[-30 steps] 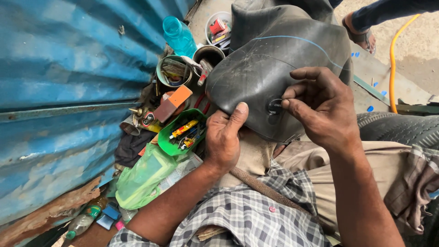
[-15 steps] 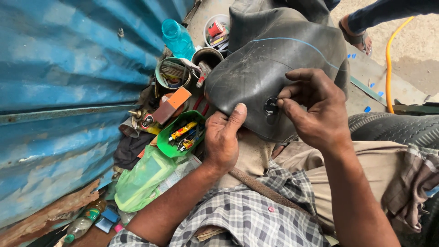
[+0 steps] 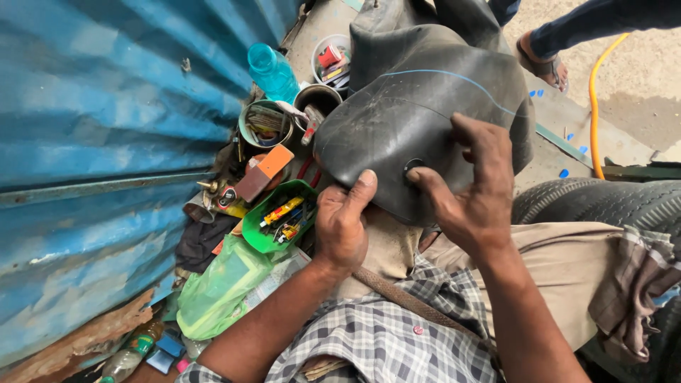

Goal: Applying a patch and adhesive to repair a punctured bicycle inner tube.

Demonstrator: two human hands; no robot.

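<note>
— Two hands are working on one thing, right? What is it?

— Yes. Both are pressing on a black rubber inner tube [image 3: 425, 99] that is lying draped over the person's lap, above a checked shirt [image 3: 383, 340].

— How is the left hand sitting?

— The left hand [image 3: 342, 225] is cupping the tube's lower edge, its grip closing on the rubber with the thumb lying up along the surface.

— And the right?

— The right hand [image 3: 472, 191] is bending over the tube from the other side, its grip pinching at a small round valve hole [image 3: 412, 169] with thumb and forefinger.

— What is lying beside them?

— Just left of the left hand, a green tray [image 3: 264, 237] is holding small bright tubes, and a crumpled green plastic bag [image 3: 220, 291] is sitting nearer the body. Beyond the tray, an orange-topped block [image 3: 266, 170] is resting among metal bits, and a round tin [image 3: 265, 125] is standing full of odds and ends.

— Further off?

— A blue plastic bottle [image 3: 273, 71] is leaning against the blue corrugated wall [image 3: 106, 106]. A worn tyre [image 3: 610, 202] is lying at the right, and a yellow hose [image 3: 592, 106] is curving across the ground near another person's sandalled foot [image 3: 543, 60].
</note>
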